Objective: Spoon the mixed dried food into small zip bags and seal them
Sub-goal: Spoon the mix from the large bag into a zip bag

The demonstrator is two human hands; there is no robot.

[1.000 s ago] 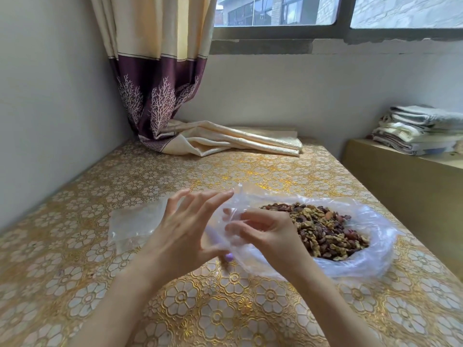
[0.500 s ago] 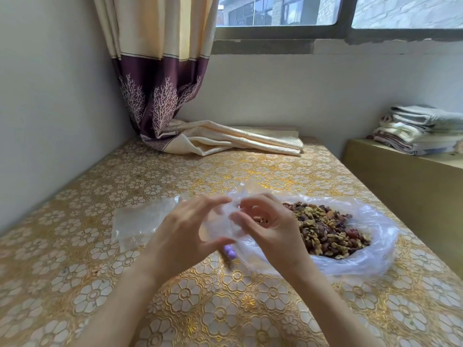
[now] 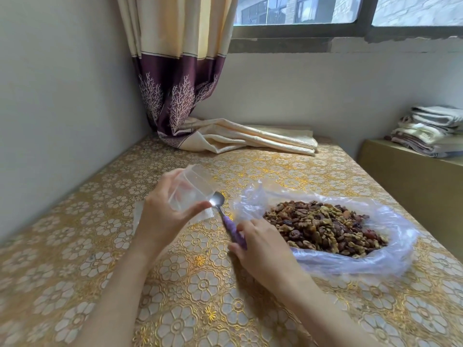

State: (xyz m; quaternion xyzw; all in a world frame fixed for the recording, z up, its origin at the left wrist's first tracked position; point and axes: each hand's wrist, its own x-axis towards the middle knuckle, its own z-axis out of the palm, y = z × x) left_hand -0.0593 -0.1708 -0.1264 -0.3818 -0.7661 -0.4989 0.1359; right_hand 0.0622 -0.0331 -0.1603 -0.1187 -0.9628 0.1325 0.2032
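Note:
My left hand (image 3: 162, 211) holds a small clear zip bag (image 3: 191, 190) up above the table, its mouth open and nothing visible inside. A spoon (image 3: 221, 212) with a metal bowl and purple handle lies on the gold-patterned tablecloth just right of that bag. My right hand (image 3: 260, 244) grips the purple handle near its end. The mixed dried food (image 3: 323, 226), walnuts and dark dried fruit, is heaped in a large clear plastic bag (image 3: 390, 249) spread open to the right of the spoon.
More clear zip bags (image 3: 139, 215) lie flat on the table behind my left hand. A curtain (image 3: 248, 139) trails across the table's far end. The wall runs along the left. A low cabinet (image 3: 411, 176) with folded cloths stands at the right.
Both hands were together working the small bag open. Now my left hand holds the opened bag alone, and my right hand has dropped to the spoon handle on the table.

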